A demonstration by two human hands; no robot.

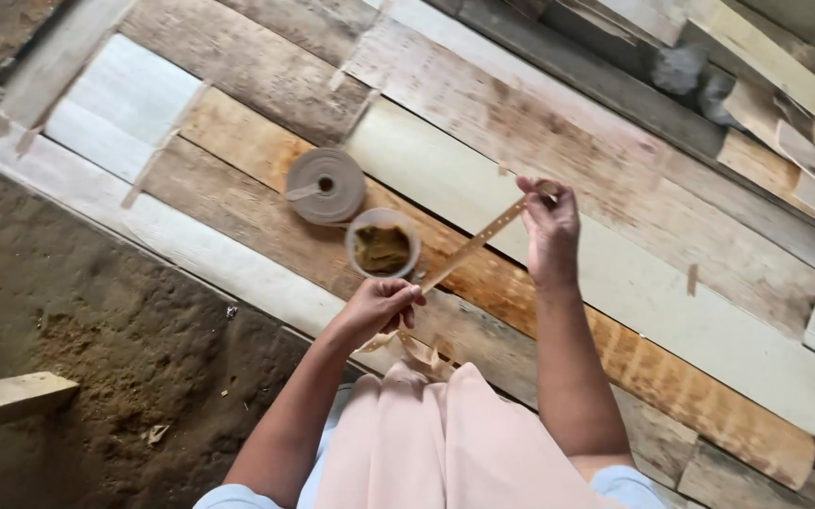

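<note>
Both hands pinched on a tape strip point(473, 247), left hand point(381, 306) low end, right hand point(549, 224) top end, over veneer sheets point(483, 179), cup point(382, 243) and roll point(326, 185) just beside.

Your tape roll point(325, 185) lies on the boards point(558, 160), with the cup point(382, 243) just beside it (toward you). The strip point(473, 243) stretches between your left hand point(381, 306) and right hand point(549, 226), above the boards.

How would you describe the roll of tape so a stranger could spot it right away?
Look at the sheets of wood veneer laid on the ground. Near their middle, just left of a small round cup of brown paste, lies the roll of tape. It is the only flat, grey-brown disc with a small centre hole.
</note>
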